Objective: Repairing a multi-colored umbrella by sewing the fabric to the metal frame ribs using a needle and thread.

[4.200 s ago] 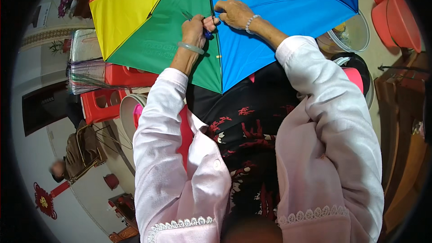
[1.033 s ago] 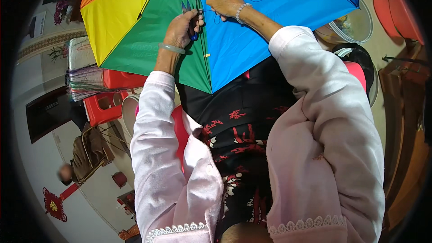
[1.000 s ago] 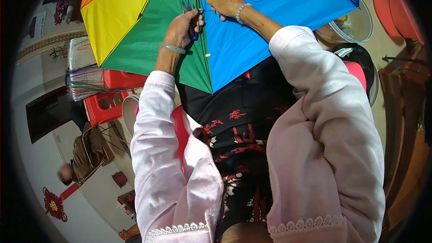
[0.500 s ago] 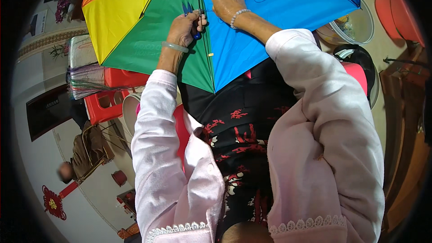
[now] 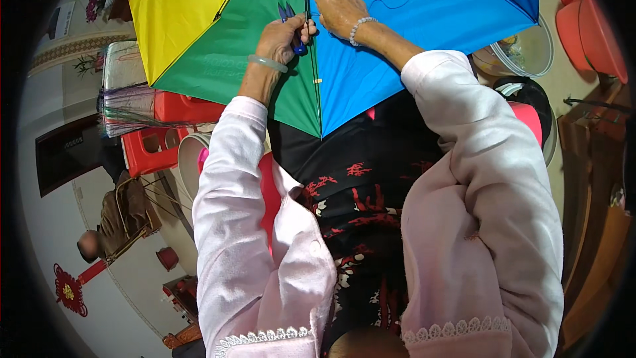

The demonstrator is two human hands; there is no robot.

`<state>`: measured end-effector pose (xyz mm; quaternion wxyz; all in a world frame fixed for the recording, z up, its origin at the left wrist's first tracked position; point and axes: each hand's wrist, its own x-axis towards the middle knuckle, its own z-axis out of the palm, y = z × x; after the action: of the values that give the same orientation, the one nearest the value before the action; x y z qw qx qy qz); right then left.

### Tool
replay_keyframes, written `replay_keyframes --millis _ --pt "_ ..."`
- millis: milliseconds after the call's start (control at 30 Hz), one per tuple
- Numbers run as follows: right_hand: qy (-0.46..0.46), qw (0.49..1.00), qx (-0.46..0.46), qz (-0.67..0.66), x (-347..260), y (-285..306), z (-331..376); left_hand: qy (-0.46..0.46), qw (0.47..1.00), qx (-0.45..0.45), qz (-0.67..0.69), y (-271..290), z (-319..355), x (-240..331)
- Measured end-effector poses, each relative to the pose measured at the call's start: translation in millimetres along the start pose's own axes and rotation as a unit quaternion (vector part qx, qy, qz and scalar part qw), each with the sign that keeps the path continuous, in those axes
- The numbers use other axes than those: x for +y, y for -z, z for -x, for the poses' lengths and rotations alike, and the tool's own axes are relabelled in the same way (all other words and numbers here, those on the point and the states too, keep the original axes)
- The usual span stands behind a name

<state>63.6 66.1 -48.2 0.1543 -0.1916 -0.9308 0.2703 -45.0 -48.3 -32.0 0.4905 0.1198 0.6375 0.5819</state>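
A rainbow umbrella canopy (image 5: 252, 59) is spread over my lap, its green and blue panels meeting along a dark rib. My left hand (image 5: 278, 40) is closed at that rib with blue thread snips (image 5: 300, 46) tucked in it, blades pointing away from me. The left fingertips pinch the rib area. Just to the right, my right hand (image 5: 341, 13) is closed over the blue panel, fingers curled near the same seam. What its fingertips hold is hidden. A dark thread (image 5: 404, 6) lies in a loose loop on the blue cloth beyond the right hand.
Red plastic stools (image 5: 152, 149) stand at the left, one carrying a wrapped bundle (image 5: 122, 83). To the right are a clear round tub (image 5: 530, 46) and a red basin (image 5: 589, 36). Wooden furniture (image 5: 589, 238) borders the right side. Another person (image 5: 122, 219) sits at the far left.
The view has shifted slightly, so hands and umbrella appear a little further right. Both hands stay closed at the same seam; the snips remain in my left hand.
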Motion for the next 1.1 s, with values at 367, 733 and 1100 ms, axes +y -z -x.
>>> replay_keyframes --millis 367,733,1100 --pt "0.055 0.998 0.025 -0.024 5.9 -9.6 -8.8 -0.009 0.998 0.052 0.018 -3.8 -4.0 -4.6" --pt "-0.004 0.999 0.000 -0.036 7.0 -5.2 -8.4 -0.011 0.998 0.055 0.009 -4.3 -3.4 -4.4" --pt "-0.197 0.871 -0.044 -0.448 5.1 23.9 -12.2 0.009 0.998 0.062 -0.024 -3.6 -1.9 -0.9"
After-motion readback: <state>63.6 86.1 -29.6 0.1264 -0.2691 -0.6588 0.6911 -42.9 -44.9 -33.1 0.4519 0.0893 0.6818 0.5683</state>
